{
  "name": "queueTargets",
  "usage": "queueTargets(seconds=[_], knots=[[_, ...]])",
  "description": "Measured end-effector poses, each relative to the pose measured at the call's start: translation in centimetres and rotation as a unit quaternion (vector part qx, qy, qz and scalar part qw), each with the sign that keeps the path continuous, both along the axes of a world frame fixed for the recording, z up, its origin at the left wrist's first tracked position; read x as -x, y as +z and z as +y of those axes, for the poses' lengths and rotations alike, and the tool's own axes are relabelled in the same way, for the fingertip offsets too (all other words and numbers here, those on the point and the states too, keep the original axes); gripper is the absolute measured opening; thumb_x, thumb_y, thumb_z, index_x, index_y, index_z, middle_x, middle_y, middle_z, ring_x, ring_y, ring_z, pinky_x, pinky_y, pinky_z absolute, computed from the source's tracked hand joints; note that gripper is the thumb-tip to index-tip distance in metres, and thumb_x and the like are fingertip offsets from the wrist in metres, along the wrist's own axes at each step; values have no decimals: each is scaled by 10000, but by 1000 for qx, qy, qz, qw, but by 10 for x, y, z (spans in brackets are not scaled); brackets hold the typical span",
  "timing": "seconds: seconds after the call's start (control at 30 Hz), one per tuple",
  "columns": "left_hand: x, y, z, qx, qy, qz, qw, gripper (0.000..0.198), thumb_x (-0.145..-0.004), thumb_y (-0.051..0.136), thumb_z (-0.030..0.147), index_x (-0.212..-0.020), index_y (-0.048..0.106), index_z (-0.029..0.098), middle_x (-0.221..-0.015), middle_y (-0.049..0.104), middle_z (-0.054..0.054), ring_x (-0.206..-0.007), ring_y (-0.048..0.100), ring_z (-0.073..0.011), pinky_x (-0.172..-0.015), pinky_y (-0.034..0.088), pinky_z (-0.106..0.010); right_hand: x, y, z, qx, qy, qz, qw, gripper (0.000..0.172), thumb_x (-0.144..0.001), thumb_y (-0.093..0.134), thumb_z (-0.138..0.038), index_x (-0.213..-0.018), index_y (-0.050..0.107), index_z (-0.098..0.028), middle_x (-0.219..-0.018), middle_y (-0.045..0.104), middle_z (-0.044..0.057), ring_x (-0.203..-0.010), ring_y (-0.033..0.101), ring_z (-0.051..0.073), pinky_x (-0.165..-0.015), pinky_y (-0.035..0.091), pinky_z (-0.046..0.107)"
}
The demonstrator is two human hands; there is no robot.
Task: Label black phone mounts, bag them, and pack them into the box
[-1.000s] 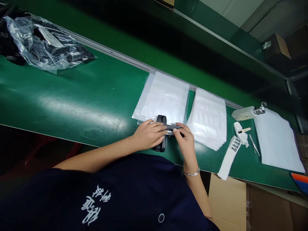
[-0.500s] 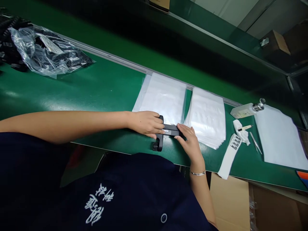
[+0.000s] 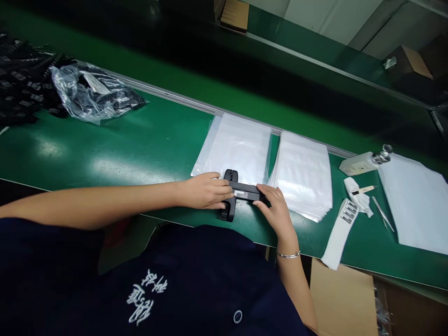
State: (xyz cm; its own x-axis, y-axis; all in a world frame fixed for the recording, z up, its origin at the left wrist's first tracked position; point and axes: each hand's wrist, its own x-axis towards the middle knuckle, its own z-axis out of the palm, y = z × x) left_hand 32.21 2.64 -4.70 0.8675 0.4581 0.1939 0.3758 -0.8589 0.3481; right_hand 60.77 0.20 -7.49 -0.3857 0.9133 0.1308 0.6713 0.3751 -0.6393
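A black T-shaped plastic part [image 3: 234,196] lies on the green bench [image 3: 140,144] near its front edge, with a small pale label on its crossbar. My left hand [image 3: 203,190] rests on the part's left side, fingers curled against it. My right hand [image 3: 276,210] grips the right end of the crossbar, a thin bracelet on its wrist. Just behind the part lies a stack of clear plastic bags [image 3: 238,147].
A second bag stack [image 3: 304,175] lies to the right. Further right are a strip of labels [image 3: 341,228], tweezers [image 3: 382,213], a small bottle [image 3: 364,162] and white sheets [image 3: 416,203]. A bag of black parts [image 3: 94,92] sits far left. Cardboard boxes [image 3: 345,298] stand below the bench.
My left arm has swung out to the left and now reaches in from the side. The part has stayed in place between both hands; the view shifted slightly.
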Motion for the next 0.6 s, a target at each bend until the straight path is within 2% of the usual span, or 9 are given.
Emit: queueTargets(seconds=[0.07, 0.13, 0.17, 0.23, 0.27, 0.33, 0.43, 0.53, 0.6], knots=[[12, -1, -6, 4, 74, -1, 997, 434, -979, 396, 465, -1313, 579, 257, -1261, 649, -93, -1142, 595, -250, -933, 443, -367, 1, 0, 2, 3, 24, 1, 1000, 482, -935, 587, -467, -1380, 507, -299, -1320, 608, 99, -1237, 542, 310, -1117, 288, 627], [18, -4, -7, 35, 200, -31, 979, 486, -980, 382, 435, -1408, 479, 226, -1342, 596, -110, -1205, 563, -259, -999, 436, -404, 4, 1, 2, -3, 56, 6, 998, 521, -947, 571, -451, -1424, 442, -286, -1314, 596, 113, -1225, 547, 306, -1119, 298, 627], [20, -7, -6, 52, 268, -57, 960, 489, -982, 367, 402, -1419, 458, 203, -1344, 589, -118, -1213, 558, -254, -1014, 441, -413, 6, 3, 0, -15, 69, 10, 997, 520, -954, 563, -436, -1431, 422, -286, -1299, 599, 114, -1210, 556, 300, -1121, 302, 624], [19, -15, -3, 77, 371, -106, 919, 449, -976, 342, 335, -1359, 510, 172, -1300, 606, -120, -1203, 566, -239, -1020, 461, -413, 8, 10, -7, -63, 78, 21, 995, 488, -963, 556, -386, -1421, 411, -296, -1251, 613, 103, -1174, 577, 289, -1130, 298, 619], [18, -19, -2, 83, 394, -121, 907, 423, -968, 343, 314, -1303, 555, 166, -1266, 621, -115, -1190, 573, -234, -1021, 469, -412, 8, 15, -13, -97, 71, 28, 992, 479, -962, 562, -354, -1413, 409, -303, -1230, 619, 97, -1165, 583, 286, -1132, 298, 618], [11, -26, 0, 89, 389, -122, 909, 378, -952, 360, 286, -1204, 615, 167, -1215, 642, -106, -1171, 584, -231, -1030, 473, -419, 7, 27, -25, -174, 41, 40, 983, 505, -947, 592, -291, -1411, 395, -316, -1190, 632, 88, -1155, 590, 287, -1126, 311, 619], [-12, -30, 2, 100, 313, -107, 938, 336, -919, 421, 237, -1174, 632, 177, -1234, 638, -107, -1170, 586, -243, -1021, 489, -421, 3, 46, -40, -269, -26, 60, 961, 605, -908, 653, -246, -1431, 358, -324, -1145, 647, 90, -1125, 609, 295, -1091, 366, 617], [-41, -30, 4, 122, 250, -117, 953, 305, -895, 484, 213, -1154, 645, 203, -1187, 666, -86, -1115, 613, -252, -967, 525, -403, -1, 61, -47, -312, -64, 74, 945, 633, -892, 680, -250, -1431, 354, -311, -1123, 654, 93, -1086, 630, 298, -1047, 420, 616], [-54, -31, 5, 139, 244, -118, 952, 307, -897, 505, 225, -1174, 635, 211, -1140, 684, -72, -1087, 624, -254, -958, 527, -406, -4, 67, -49, -328, -70, 76, 939, 610, -892, 678, -240, -1417, 372, -295, -1112, 661, 86, -1070, 641, 293, -1024, 447, 608]])
